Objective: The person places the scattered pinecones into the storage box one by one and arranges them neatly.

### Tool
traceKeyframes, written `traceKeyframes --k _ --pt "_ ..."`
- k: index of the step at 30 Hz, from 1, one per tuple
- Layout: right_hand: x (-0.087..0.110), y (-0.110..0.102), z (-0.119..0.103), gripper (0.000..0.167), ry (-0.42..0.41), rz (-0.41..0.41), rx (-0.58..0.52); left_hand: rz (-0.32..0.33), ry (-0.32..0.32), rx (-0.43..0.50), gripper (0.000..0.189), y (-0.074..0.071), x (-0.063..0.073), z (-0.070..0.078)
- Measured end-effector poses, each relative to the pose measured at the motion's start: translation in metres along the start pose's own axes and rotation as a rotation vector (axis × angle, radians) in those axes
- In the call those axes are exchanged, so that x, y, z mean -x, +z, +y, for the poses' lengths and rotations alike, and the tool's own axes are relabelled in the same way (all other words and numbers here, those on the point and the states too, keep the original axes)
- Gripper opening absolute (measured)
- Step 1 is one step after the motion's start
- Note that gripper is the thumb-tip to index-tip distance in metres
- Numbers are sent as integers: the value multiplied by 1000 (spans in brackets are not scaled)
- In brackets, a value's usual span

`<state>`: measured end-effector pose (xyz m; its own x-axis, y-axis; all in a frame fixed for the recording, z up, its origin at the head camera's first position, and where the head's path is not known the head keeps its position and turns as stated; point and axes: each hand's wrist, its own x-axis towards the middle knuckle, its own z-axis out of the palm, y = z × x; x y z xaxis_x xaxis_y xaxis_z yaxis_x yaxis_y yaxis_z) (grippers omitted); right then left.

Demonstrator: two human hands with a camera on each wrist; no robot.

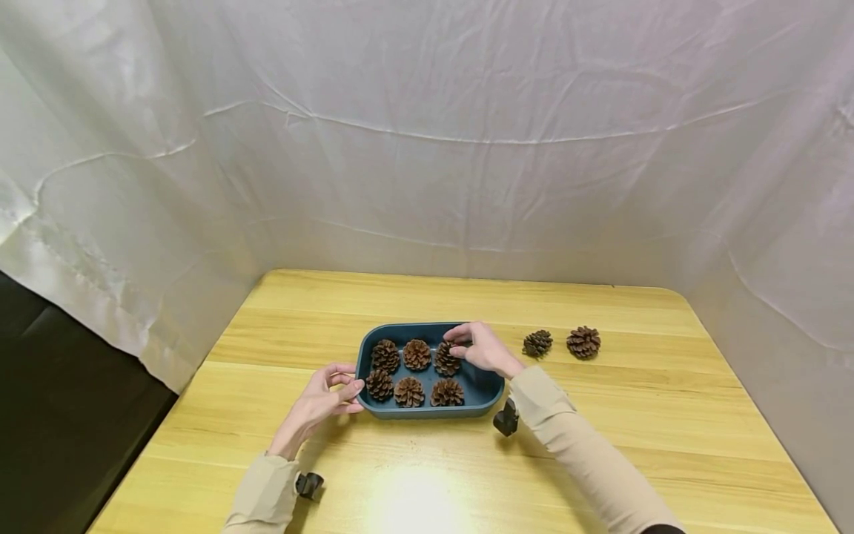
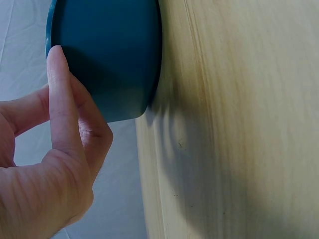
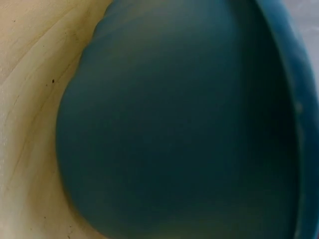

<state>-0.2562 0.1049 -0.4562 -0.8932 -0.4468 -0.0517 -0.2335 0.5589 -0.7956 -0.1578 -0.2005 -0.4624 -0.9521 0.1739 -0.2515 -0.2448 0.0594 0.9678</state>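
Note:
A dark blue rectangular tray [image 1: 407, 412] with rounded corners holds two rows of brown pine cones. My left hand [image 1: 327, 393] grips its left end. In the left wrist view the thumb [image 2: 62, 99] presses on the rim of the tray [image 2: 107, 55], with bent fingers behind it. My right hand [image 1: 485, 348] reaches in over the right part and pinches a pine cone [image 1: 445, 360] in the back row between thumb and fingers. The right wrist view is filled by the outer wall of the tray [image 3: 174, 124], and the right hand is hidden there.
Right of the tray, two more pine cones lie on the wooden table [image 1: 640, 400]: a narrow dark one [image 1: 537, 344] and a rounder open one [image 1: 583, 343]. Pale draped cloth [image 1: 467, 185] hangs behind and at the sides. A black surface [image 1: 60, 415] lies beyond the left edge.

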Motion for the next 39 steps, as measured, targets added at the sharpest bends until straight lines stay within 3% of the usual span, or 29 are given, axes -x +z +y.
traceKeyframes --k 15,25,39 --pt "-3 2 -3 31 16 6 -14 -9 18 17 53 -2 -1 -3" --pt "-4 4 -4 31 25 35 -16 26 -22 -3 46 0 -2 -2" --pt "-5 9 -6 31 56 63 -16 36 -25 0 45 0 -1 -1"
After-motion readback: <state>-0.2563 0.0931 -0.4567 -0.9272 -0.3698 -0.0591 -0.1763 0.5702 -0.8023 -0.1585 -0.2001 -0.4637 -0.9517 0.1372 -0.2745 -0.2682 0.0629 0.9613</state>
